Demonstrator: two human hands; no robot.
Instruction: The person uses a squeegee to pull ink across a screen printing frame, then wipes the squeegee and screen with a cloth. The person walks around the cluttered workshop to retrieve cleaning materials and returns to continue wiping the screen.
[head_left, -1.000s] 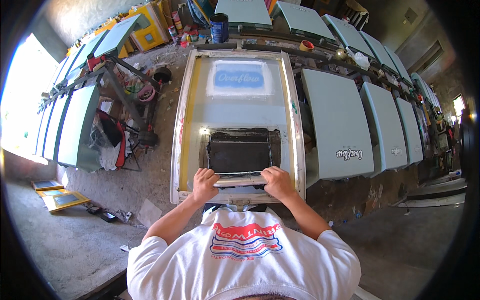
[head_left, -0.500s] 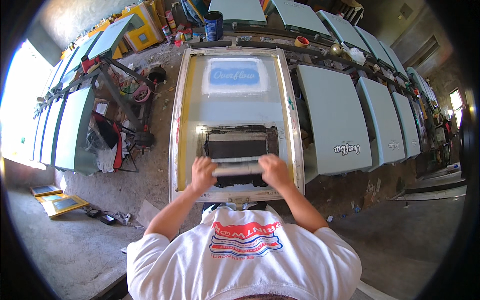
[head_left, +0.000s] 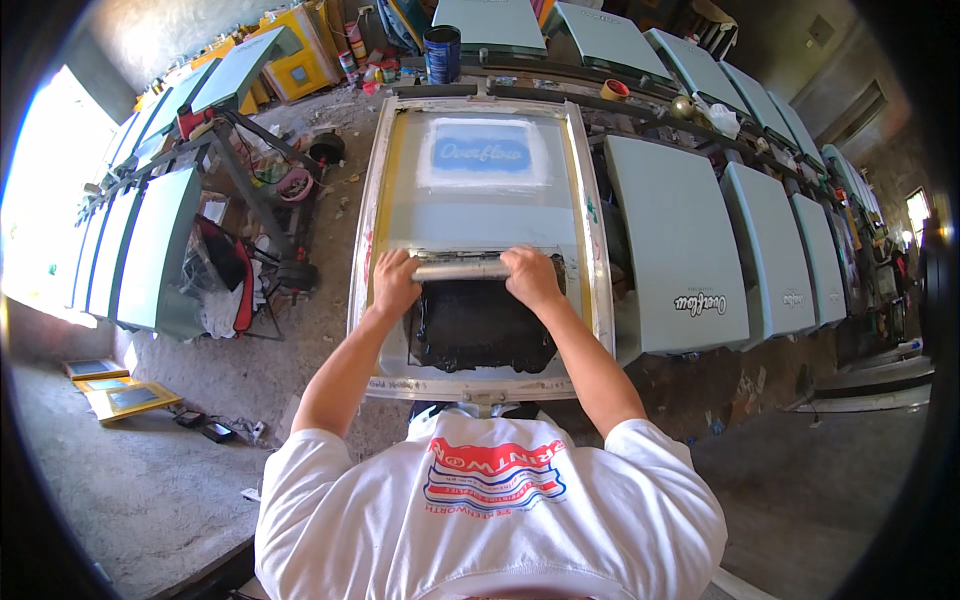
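Both hands grip a long squeegee (head_left: 460, 268) laid crosswise on a framed printing screen (head_left: 490, 222). My left hand (head_left: 396, 283) is closed round its left end, my right hand (head_left: 532, 277) round its right end. On the near side of the squeegee, black ink (head_left: 485, 325) covers a dark rectangle of the mesh. A blue patch with lettering, bordered in white (head_left: 483, 153), shows at the screen's far end. The squeegee's blade edge is hidden from this view.
Pale green panels (head_left: 680, 240) on padded racks stand to the right, some with dark lettering. More such panels (head_left: 160, 250) are racked at left. A dark blue can (head_left: 441, 55) and a roll of tape (head_left: 614, 90) sit beyond the screen. Small yellow frames (head_left: 130, 398) lie on the floor.
Both hands have pushed the squeegee away from my body, from the near part of the dark rectangle to its far edge. The rectangle behind it now looks evenly black.
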